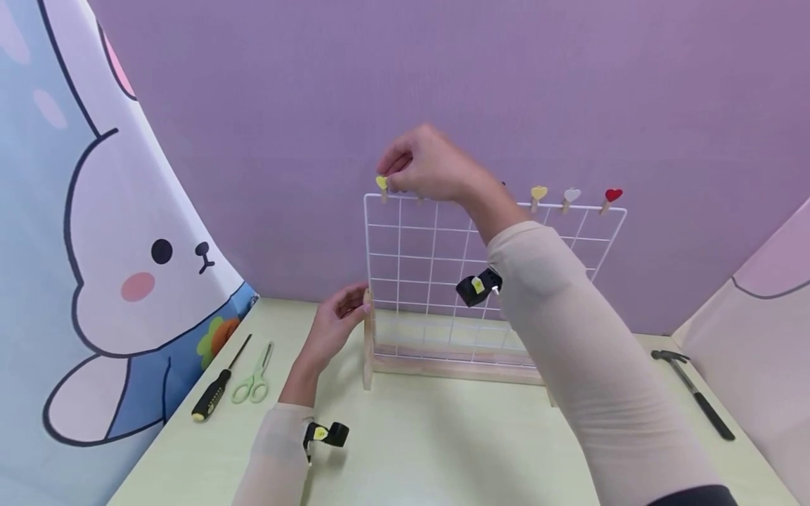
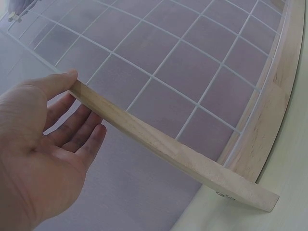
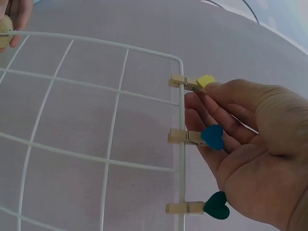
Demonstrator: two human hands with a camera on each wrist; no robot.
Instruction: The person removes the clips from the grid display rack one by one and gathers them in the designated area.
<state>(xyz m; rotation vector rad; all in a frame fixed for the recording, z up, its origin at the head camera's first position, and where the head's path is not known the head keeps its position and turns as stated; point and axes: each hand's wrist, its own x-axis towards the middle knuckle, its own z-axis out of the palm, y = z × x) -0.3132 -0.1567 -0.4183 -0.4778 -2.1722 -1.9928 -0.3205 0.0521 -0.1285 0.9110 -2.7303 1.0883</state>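
A white wire grid panel stands upright in a wooden stand. My right hand is at the panel's upper left corner, pinching a clothespin with a yellow heart that sits on the top wire. Beside it in the right wrist view, a blue-heart clothespin and a dark green-heart clothespin are clipped to the same wire. With thumb in front and fingers behind, my left hand grips the upper end of the stand's left wooden post.
Farther right on the top wire are clothespins with a pale yellow heart, a white heart and a red heart. A screwdriver and green scissors lie at the left, a hammer at the right.
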